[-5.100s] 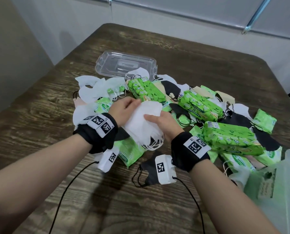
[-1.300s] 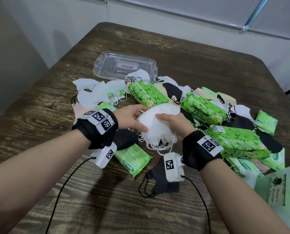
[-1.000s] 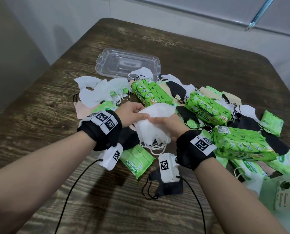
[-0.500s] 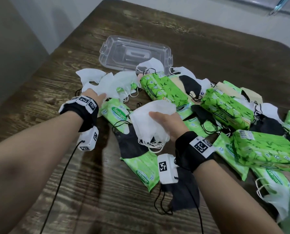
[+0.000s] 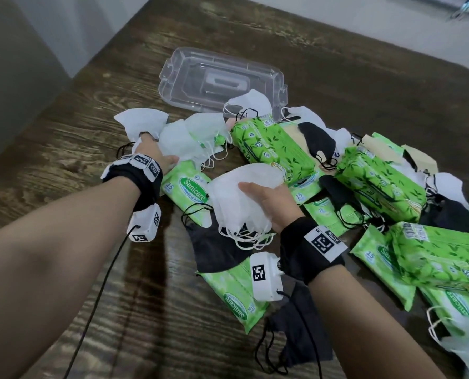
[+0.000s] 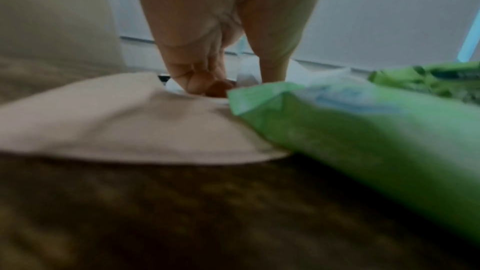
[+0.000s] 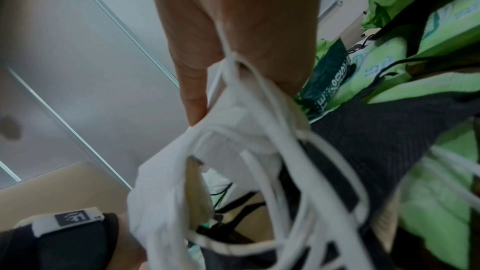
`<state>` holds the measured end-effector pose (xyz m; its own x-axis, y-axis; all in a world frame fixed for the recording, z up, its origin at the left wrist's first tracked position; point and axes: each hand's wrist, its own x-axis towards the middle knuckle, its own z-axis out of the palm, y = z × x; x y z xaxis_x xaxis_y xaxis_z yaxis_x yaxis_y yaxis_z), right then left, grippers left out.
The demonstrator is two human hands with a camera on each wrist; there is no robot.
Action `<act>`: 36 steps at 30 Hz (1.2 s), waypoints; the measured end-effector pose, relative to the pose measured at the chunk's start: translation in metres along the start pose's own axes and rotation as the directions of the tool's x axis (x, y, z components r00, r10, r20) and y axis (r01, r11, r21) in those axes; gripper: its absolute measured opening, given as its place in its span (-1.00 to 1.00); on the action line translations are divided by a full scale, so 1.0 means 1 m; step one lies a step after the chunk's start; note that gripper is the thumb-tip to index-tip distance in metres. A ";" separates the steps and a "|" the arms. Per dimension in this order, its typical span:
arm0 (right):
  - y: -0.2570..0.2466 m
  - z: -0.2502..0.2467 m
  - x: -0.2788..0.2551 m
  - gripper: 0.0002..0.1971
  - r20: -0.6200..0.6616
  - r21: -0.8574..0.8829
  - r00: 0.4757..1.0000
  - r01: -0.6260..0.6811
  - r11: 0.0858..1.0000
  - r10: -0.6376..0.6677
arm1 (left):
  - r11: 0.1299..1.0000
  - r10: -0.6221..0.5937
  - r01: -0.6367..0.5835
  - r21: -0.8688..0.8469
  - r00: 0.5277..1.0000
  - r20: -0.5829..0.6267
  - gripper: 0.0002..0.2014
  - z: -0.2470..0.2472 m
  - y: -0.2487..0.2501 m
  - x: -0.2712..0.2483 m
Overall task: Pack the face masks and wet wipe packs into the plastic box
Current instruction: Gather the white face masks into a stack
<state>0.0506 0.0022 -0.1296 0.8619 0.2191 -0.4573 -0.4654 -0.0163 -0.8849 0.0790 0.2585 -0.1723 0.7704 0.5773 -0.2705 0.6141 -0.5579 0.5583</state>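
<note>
While masks: the right hand [image 5: 275, 205] grips a stack of white fabric face masks [image 5: 241, 199], loops dangling.
Left hand [image 5: 156, 153]: fingers curl into the far-left loose white masks [image 5: 184, 139].
Lid: clear plastic box lid [image 5: 222, 77], far.

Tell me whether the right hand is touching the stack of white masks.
Touching. In the head view the right hand grips the stack of white masks; the right wrist view shows a fingertip pressed against the white fabric.

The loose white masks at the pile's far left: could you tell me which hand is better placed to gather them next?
Left. The left hand already rests on the loose white masks, while the right hand holds a stack of white masks.
</note>
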 end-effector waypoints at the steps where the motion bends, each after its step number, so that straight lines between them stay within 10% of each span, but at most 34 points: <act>1: 0.000 -0.001 0.000 -0.71 0.008 -0.001 1.000 0.005 1.000 -0.005 | 1.000 0.010 -0.011 0.005 1.000 0.011 -0.35 -0.001 -0.001 -0.002; 11: -0.009 -0.011 -0.016 -0.74 0.045 -0.013 0.998 0.038 0.999 -0.038 | 0.823 0.317 -0.212 -0.527 0.941 0.115 -0.86 -0.045 0.051 -0.067; 17: -0.009 -0.025 -0.030 -0.65 0.062 0.052 0.997 0.038 0.998 -0.041 | 0.688 0.634 -0.273 -0.673 0.678 0.373 -0.87 -0.077 0.088 -0.131; 23: -0.020 -0.032 -0.047 -0.81 0.118 -0.072 0.987 0.119 0.990 -0.110 | 0.662 0.706 -0.185 -0.726 0.480 0.522 -0.86 -0.083 0.095 -0.164; 27: -0.027 -0.036 -0.056 -0.61 0.045 -0.209 0.997 0.064 0.976 -0.055 | 0.683 0.672 -0.210 -0.700 0.556 0.489 -0.65 -0.074 0.095 -0.171; 31: -0.028 -0.030 -0.062 -0.56 0.169 -0.074 0.984 0.069 0.995 -0.056 | 0.738 0.652 -0.441 -0.511 0.659 0.374 -0.86 -0.056 0.096 -0.177; 36: -0.041 -0.022 -0.074 -0.43 0.122 0.055 0.992 0.009 0.998 -0.016 | 0.778 0.552 -0.407 -0.478 0.807 0.210 -0.78 -0.037 0.089 -0.182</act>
<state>0.0103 -0.0346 -0.0610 0.8381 0.3367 -0.4291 -0.4678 0.0390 -0.8830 -0.0126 0.1258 -0.0442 0.9966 0.0330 -0.0753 0.0822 -0.3848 0.9193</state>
